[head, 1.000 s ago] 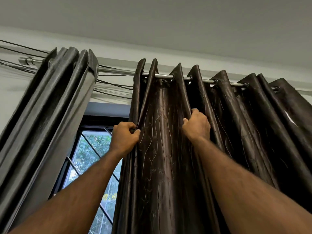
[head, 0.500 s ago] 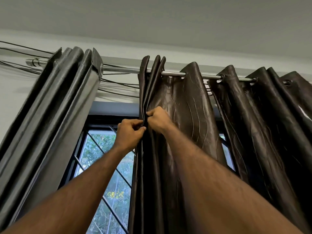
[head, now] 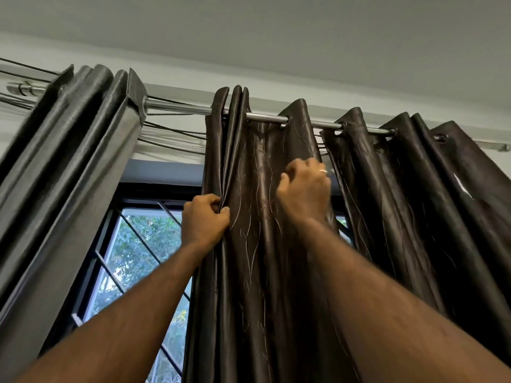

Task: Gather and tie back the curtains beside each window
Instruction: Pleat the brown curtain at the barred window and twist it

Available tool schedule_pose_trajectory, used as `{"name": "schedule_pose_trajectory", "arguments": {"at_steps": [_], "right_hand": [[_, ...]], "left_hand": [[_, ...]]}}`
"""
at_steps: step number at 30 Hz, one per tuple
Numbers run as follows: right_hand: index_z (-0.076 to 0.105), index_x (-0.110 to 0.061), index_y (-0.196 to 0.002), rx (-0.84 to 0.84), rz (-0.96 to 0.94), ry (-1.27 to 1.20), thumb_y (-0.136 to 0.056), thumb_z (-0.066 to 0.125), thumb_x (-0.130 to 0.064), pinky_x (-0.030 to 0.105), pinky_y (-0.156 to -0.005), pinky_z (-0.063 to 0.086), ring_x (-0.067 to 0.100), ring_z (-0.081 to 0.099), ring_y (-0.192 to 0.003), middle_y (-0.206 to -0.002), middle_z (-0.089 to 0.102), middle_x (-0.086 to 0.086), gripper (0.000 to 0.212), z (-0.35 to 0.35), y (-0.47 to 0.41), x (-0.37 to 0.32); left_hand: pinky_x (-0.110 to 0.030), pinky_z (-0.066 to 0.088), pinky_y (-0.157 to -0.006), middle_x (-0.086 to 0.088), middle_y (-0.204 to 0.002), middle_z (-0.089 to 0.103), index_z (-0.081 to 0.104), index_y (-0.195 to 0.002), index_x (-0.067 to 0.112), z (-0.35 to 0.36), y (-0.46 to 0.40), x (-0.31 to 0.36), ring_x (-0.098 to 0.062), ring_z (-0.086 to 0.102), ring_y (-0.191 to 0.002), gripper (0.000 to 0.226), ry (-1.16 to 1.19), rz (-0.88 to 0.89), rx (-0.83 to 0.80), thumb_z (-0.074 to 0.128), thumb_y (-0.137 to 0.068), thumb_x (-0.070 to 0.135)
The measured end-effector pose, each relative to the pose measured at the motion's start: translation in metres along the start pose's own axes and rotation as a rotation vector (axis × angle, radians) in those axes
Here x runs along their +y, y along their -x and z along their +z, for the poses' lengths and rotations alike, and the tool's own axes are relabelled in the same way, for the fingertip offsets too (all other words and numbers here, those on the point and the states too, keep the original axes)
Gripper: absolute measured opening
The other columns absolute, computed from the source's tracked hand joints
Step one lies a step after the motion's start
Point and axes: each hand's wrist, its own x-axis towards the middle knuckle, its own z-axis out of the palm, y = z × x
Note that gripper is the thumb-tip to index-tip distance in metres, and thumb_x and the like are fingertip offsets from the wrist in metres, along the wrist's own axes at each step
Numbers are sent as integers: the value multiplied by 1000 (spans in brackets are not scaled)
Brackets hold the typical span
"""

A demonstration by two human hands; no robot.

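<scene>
Pale grey ceiling (head: pixel 276 37) across the top of the frame, white wall below it, with a slim chrome curtain rod (head: pixel 179 106) slanting from upper left to right and thin black cables (head: pixel 171 134) strung behind. Dark-framed window with diagonal grille (head: pixel 132 258) at lower left, green leaves beyond. Glossy dark brown eyelet curtain with a fine vine pattern (head: pixel 262 272) hanging from the rod at centre and right, part gathered: three folds packed tight at its left edge, wider loose pleats spread toward the right. Second curtain, grey-backed and already bunched (head: pixel 69 161), at upper left. Left hand (head: pixel 206 221) at centre, pinching the stacked folds between thumb and curled fingers. Right hand (head: pixel 304 192) higher and to the right, blurred, fingers curled at the edge of the next pleat, a thin ring (head: pixel 322 170) on one finger; hard to tell whether cloth is truly caught there. Judged as mid-gather, tying not yet begun. To do it well: hold the stack firm with the left, take each next pleat by its outer ridge, draw it along so the eyelets slide rather than snag, lay it flat on the pile, then re-pinch. Pull sideways, not down, to spare the rod. No tie-back, and no container of any kind, in view.
</scene>
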Motion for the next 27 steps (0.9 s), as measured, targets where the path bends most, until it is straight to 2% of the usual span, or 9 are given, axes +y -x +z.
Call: {"name": "schedule_pose_trajectory", "arguments": {"at_steps": [2,4,8,10,12,15,19,22,27], "right_hand": [[58,-16,-127,44,177,155,-88,69,-46,47,-98,44,32,52,-123,-130,57,13,51,-5,-6,21],[51,-13,-133,-141,337,212,-91,66,-51,51,-102,41,35,50,-129,-135,57,15,58,-7,-7,39],[63,-9,-120,-303,435,181,-102,52,-18,47,-97,48,37,59,-117,-127,63,17,23,-4,12,45],[65,-6,-119,-331,363,152,-102,44,-8,44,-93,49,39,61,-115,-125,64,18,27,5,19,16],[70,-6,-114,-395,208,-46,-102,47,-9,42,-91,51,40,63,-112,-119,68,20,25,19,16,-36],[72,0,-93,-544,-87,-337,-98,57,-11,38,-86,51,44,63,-104,-103,71,25,19,37,5,-110],[50,-15,-63,-575,-95,-371,-100,58,-15,33,-77,43,41,62,-102,-99,68,26,38,43,10,-104],[70,-10,-88,-576,62,-410,-91,65,-15,36,-81,51,38,66,-103,-102,72,20,8,50,36,-66],[67,-21,-105,-553,141,-485,-80,67,-15,39,-77,60,25,69,-89,-95,71,5,26,50,93,-35]], "left_hand": [[-47,59,-83,-5,-84,71,75,-112,8,-3,0,-7,-26,68,-87,32,-10,-22,7,78,-84,24],[-42,59,-85,-3,-86,70,73,-116,8,-5,1,-11,-24,68,-88,36,-2,-41,8,80,-84,24],[-27,52,-83,-7,-91,73,72,-118,4,-10,7,-12,-18,67,-87,41,57,-35,-2,84,-81,20],[-28,54,-84,-2,-83,70,75,-113,4,-12,9,-10,-17,68,-83,38,92,-32,-14,85,-79,17],[-30,55,-78,2,-73,68,79,-101,7,-10,10,-4,-15,67,-75,27,111,-7,-34,85,-77,16],[-35,49,-64,1,-64,67,72,-74,14,-13,4,-2,-11,62,-69,10,187,-36,51,66,-70,21],[-40,52,-64,-6,-64,67,67,-73,10,-26,-8,-23,-21,60,-62,7,88,-4,14,72,-73,16],[-37,54,-68,-4,-69,68,70,-81,10,-31,3,-27,-15,59,-63,11,170,-6,-72,77,-79,2],[-32,58,-74,0,-76,73,74,-89,11,-19,36,-34,-15,70,-72,16,197,-55,-149,79,-77,2]]}}
